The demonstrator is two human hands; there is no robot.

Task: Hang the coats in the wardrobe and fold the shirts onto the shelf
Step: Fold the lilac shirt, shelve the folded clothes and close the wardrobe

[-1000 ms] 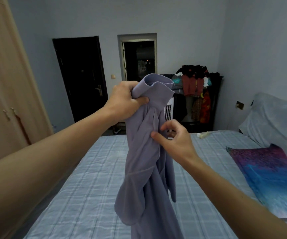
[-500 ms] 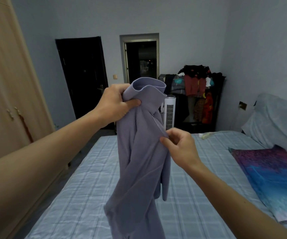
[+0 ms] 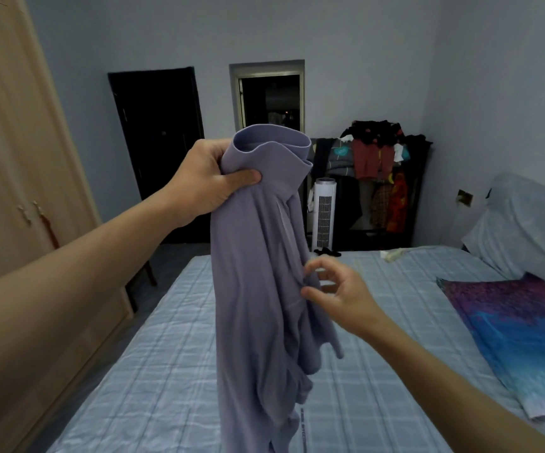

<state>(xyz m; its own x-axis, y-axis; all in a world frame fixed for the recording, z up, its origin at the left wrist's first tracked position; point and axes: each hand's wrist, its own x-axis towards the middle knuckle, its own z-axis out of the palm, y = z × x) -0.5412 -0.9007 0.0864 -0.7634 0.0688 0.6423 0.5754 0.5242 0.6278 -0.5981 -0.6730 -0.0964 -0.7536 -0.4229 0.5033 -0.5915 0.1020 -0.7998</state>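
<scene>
- Left hand (image 3: 209,181) has a solid grip on the lavender-grey collared shirt (image 3: 258,273). The fingers are wrapped round the bunched fabric just below the stand-up collar (image 3: 271,148), with the thumb pressed across the front.
- The shirt is held up in the air over the blue plaid-sheeted bed (image 3: 153,387) and dangles straight down from that fist. Its lower part runs out of the bottom of the shot.
- Right hand (image 3: 343,292) is lower, at the shirt's right edge about halfway down. The fingers are loosely curved with a gap between thumb and index, so it's not holding anything. The thumb tip looks like it's just touching the fabric edge.
- Left of the bed: a light wooden wardrobe (image 3: 12,158), doors closed.
- Past the far end of the bed: a white tower fan (image 3: 325,214) and a dark rack piled with clothes (image 3: 379,165).
- On the bed's right side: a purple-to-blue patterned pillow (image 3: 519,325).
</scene>
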